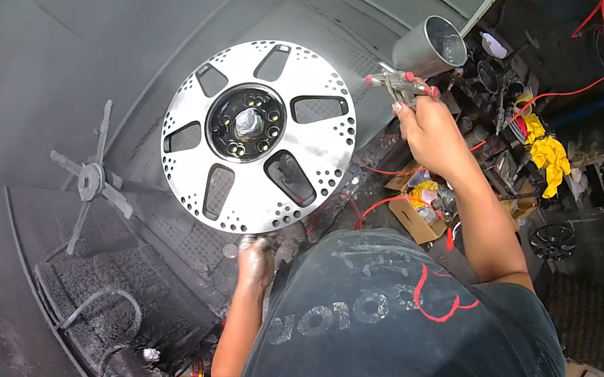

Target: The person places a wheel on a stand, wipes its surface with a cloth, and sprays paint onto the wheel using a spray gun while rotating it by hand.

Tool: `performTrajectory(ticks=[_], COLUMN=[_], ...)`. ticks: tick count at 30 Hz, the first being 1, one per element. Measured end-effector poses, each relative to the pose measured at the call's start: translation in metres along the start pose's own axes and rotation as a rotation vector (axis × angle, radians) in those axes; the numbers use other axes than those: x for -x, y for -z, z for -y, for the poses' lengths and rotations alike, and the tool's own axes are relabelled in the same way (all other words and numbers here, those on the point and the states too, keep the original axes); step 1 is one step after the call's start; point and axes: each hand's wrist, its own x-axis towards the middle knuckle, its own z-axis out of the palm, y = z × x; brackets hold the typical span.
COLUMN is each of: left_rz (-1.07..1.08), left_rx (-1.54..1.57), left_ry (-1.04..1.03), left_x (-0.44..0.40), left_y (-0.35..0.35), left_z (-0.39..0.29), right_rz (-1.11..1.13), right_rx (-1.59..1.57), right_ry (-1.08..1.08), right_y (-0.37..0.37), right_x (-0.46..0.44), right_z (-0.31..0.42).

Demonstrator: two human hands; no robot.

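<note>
A silver-white car wheel [290,210] with a black hub and several slots faces me, mounted at its centre. My right hand [429,133] is wrapped round a spray gun [404,81] with red knobs, held to the right of the wheel. Just below the wheel's lower edge is my left hand [254,261], dusted with grey and with its fingers curled. Its fingertips are partly hidden near the rim, and what they hold, if anything, cannot be made out.
A metal bucket-like cylinder [422,49] stands beyond the spray gun. At left is a dusty multi-armed stand [90,181]. Red hoses [571,92], a cardboard box [414,220], yellow cloths [548,153] and clutter fill the right. Grey booth walls [134,25] enclose the far side.
</note>
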Motion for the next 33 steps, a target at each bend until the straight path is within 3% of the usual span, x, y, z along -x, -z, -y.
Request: performTrajectory(ticks=[3, 6, 8, 15, 21, 24, 27, 31, 33], left_rz=[0.23, 0.242, 0.236, 0.23, 0.077, -0.037, -0.121, -0.175, -0.086], left_rx=[-0.134, -0.09, -0.057, -0.068, -0.175, -0.092, 0.137, 0.091, -0.018], left_ry=[0.111, 0.079, 0.071, -0.02, -0.1, -0.158, -0.21, -0.146, -0.081], left_x=[0.0, 0.013, 0.009, 0.0, -0.005, -0.011, -0.013, -0.023, -0.019], left_y=[-0.008, -0.045, -0.033, 0.003, 0.03, 0.041, 0.035, 0.038, 0.032], left_z=[0.022, 0.014, 0.024, 0.015, -0.01, -0.024, -0.037, -0.019, 0.003], right_rz=[0.008, 0.131, 0.202, 0.049, -0.011, -0.093, -0.059, -0.038, -0.044], right_rx=[-0.079, -0.096, -0.353, -0.048, 0.044, 0.077, 0.114, 0.063, 0.028], right_ry=[0.033, -0.027, -0.052, 0.087, 0.063, 0.125, 0.037, 0.074, 0.116], right_y=[-0.003, 0.003, 0.002, -0.021, -0.021, -0.018, -0.018, -0.021, -0.022], right_x=[0.004, 0.004, 0.001, -0.023, -0.025, -0.021, -0.018, -0.011, -0.007], right_z=[0.009, 0.025, 0.028, 0.017, -0.001, -0.002, -0.002, 0.001, 0.006])
